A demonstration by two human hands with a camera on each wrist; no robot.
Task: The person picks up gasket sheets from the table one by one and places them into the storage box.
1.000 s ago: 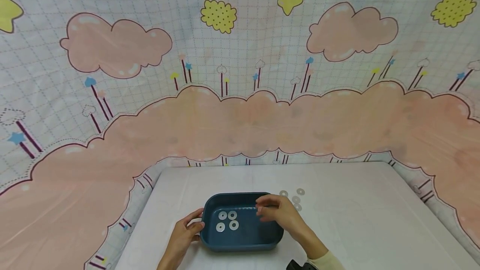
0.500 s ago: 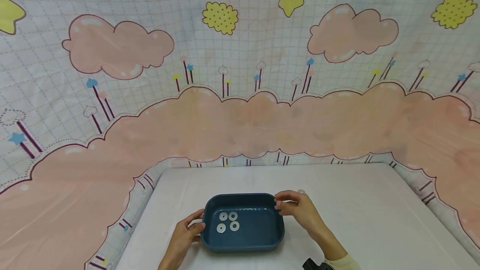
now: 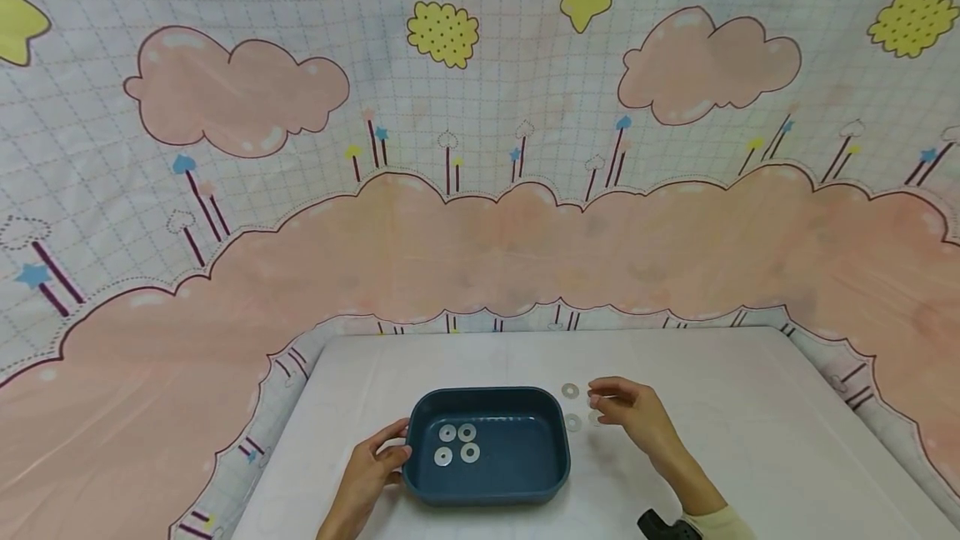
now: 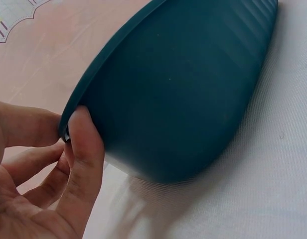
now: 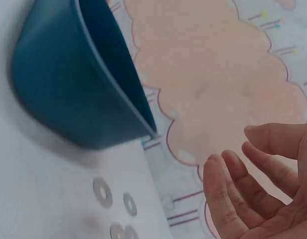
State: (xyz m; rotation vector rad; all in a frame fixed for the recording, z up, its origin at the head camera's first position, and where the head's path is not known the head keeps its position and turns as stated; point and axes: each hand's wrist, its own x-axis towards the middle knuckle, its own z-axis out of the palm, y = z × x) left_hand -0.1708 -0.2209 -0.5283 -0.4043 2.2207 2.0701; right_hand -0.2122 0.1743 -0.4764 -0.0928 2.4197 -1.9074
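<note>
Head view: blue tray (image 3: 517,461) at 6 o'clock of the frame, resting on a white table (image 3: 780,432). Four inner washers (image 3: 464,451) lie flat in it, toward its 9 o'clock end. Left hand (image 3: 365,465), at the tray's 9 o'clock, pinches its edge between thumb and finger. Right hand (image 3: 633,415), apart from the tray between 2 and 3 o'clock, has fingers loosely bent, thumb parted from them. Loose washers (image 3: 565,391) lie on the table at the tray's 2 o'clock, partly hidden by that hand.
</note>
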